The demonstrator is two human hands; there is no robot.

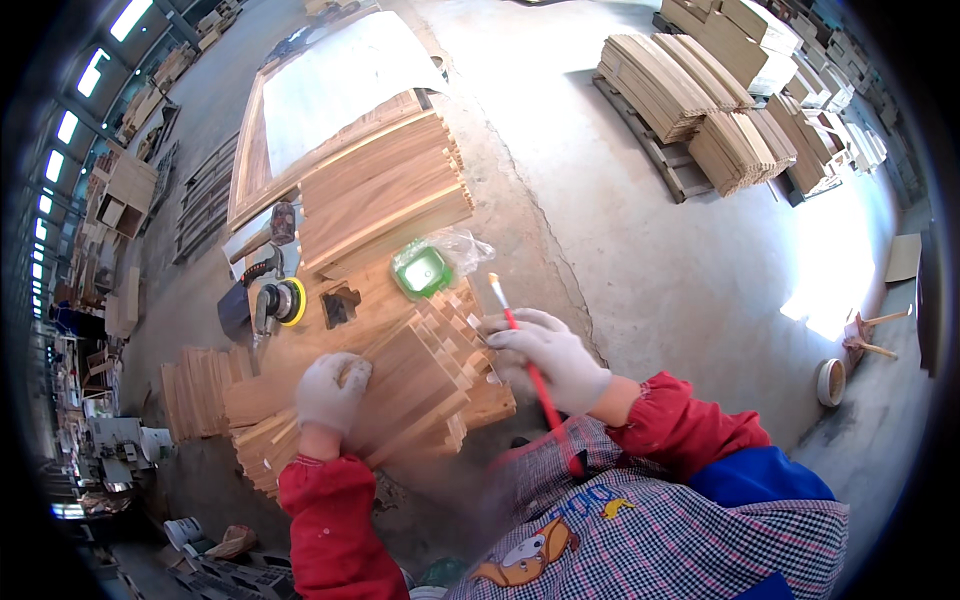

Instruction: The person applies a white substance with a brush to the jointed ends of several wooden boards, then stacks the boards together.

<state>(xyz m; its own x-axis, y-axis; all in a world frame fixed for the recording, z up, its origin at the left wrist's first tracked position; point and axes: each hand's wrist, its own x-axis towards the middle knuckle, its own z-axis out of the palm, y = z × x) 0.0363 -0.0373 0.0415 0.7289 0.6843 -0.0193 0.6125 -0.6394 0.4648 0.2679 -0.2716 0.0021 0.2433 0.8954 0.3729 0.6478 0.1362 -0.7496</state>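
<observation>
My right hand [548,358], in a white glove, is closed round a long red-handled paintbrush [534,372] whose pale bristles point up and away. Its fingertips are close to the right, notched end of the wooden boards. On the left, my white-gloved left hand [334,392] is curled at the left end of a brown wooden board [408,372], thumb along its edge. Part of that board is smeared by motion. Beyond the boards, a green plastic tub [421,268] with something white inside stands on the wooden work surface, beside crumpled clear plastic [466,248].
A sander with a yellow-rimmed pad [291,302] and a mallet [281,224] lie at the left. Farther off is a stack of boards [385,195], then a framed panel with a white sheet [335,75]. Pallets of timber [672,85] stand far right; a white bucket [831,382] is on the floor.
</observation>
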